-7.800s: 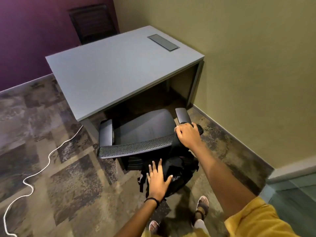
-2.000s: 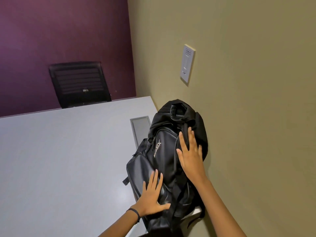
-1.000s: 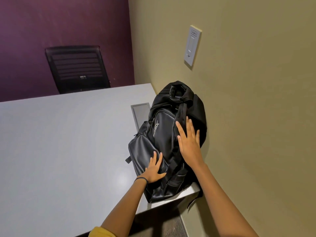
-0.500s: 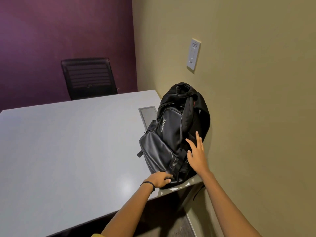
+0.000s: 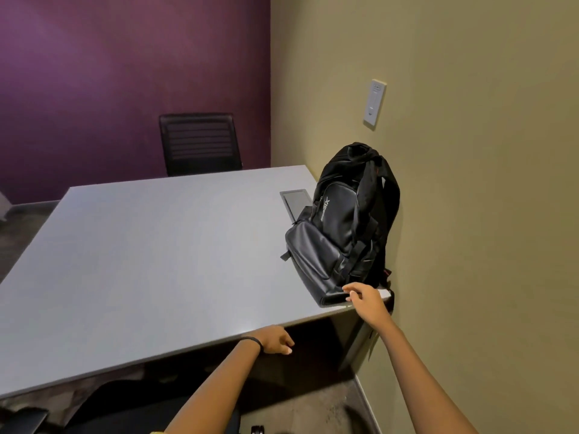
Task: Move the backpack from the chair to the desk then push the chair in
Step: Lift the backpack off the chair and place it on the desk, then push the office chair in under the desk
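The black backpack (image 5: 344, 227) stands upright on the grey desk (image 5: 150, 255), at its near right corner, leaning against the olive wall. My right hand (image 5: 365, 300) hovers just in front of the backpack's bottom edge, fingers loose and holding nothing. My left hand (image 5: 275, 339) is at the desk's front edge, below the tabletop, empty with fingers slightly curled. The dark office chair (image 5: 103, 408) shows partly under the desk's front edge at bottom left, with one armrest (image 5: 22, 421) in view.
A flat cable hatch (image 5: 296, 203) is set in the desktop just left of the backpack. A second black chair (image 5: 200, 144) stands behind the desk against the purple wall. A wall switch plate (image 5: 374, 103) sits above the backpack.
Both hands have come off the backpack and drawn back toward the desk's front edge. The backpack stays standing against the wall. The view has pulled back and dropped.
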Motion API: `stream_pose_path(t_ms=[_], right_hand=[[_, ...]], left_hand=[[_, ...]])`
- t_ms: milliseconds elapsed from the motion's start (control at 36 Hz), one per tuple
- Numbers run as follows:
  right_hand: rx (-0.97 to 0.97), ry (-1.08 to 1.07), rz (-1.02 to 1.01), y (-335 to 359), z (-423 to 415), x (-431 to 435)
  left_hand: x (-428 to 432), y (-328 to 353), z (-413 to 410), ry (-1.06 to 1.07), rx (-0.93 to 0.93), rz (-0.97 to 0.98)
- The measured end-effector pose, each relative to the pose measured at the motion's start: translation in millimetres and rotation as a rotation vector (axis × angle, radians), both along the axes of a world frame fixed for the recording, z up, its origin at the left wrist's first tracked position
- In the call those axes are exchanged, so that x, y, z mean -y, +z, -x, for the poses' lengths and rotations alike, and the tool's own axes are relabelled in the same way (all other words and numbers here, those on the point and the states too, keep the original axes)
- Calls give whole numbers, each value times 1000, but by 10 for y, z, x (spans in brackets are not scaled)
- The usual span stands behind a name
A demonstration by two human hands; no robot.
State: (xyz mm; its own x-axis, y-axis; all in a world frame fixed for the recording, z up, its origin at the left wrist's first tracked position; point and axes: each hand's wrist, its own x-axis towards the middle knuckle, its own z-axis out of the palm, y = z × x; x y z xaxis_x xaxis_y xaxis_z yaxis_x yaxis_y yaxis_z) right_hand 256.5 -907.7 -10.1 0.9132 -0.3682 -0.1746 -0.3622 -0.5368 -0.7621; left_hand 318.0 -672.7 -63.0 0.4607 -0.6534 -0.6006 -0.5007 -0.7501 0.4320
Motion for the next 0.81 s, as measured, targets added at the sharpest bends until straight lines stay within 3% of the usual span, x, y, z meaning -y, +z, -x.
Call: stream_pose_path(t_ms=[444, 806], right_hand=[[-114, 405, -35, -298, 941, -1697], [-213, 789, -7, -345, 1716, -3026]], left_hand=[[-2651, -175, 1186, 324, 11, -330], [-4585, 218, 2156, 527, 102, -587]])
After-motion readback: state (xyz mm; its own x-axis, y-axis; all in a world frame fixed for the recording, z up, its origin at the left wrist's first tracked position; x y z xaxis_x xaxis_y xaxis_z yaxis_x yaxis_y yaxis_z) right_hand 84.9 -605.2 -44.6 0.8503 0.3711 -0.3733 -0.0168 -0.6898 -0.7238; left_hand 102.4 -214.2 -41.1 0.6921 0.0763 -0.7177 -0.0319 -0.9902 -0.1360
